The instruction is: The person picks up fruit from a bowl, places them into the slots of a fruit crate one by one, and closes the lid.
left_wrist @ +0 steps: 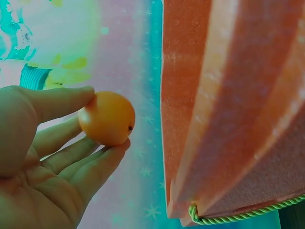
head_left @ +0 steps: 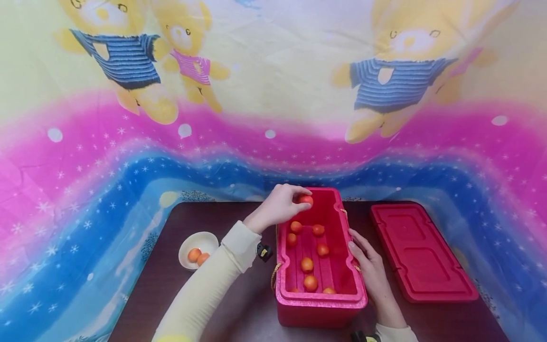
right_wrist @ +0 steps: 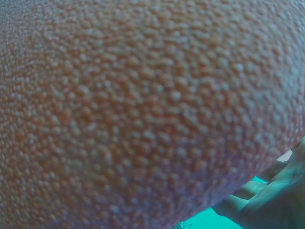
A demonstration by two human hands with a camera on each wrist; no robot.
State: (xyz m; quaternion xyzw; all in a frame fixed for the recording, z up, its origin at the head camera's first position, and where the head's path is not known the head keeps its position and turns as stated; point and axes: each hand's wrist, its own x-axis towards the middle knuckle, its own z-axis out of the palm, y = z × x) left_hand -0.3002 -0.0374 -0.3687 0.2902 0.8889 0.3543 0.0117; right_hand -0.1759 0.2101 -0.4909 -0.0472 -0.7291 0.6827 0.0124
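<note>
My left hand (head_left: 278,202) pinches a small round orange fruit (left_wrist: 107,118) between thumb and fingertips, over the far left rim of a long red foam box (head_left: 322,311). In the left wrist view, a dark stem spot shows on the fruit and the box wall (left_wrist: 224,95) rises beside it. Several similar fruits (head_left: 310,283) lie scattered on the box floor. My right hand (head_left: 371,266) rests along the outside of the box's right wall, fingers fairly straight. The box's grainy surface (right_wrist: 143,105) fills most of the right wrist view, with part of that hand at the lower right corner.
A white bowl (head_left: 209,237) with two more fruits stands left on the dark table (head_left: 248,304), beyond my left forearm. The red lid (head_left: 420,251) lies flat to the right of the box. Gold rope handles (head_left: 275,275) hang on the box's sides. A printed cloth (head_left: 273,95) hangs behind.
</note>
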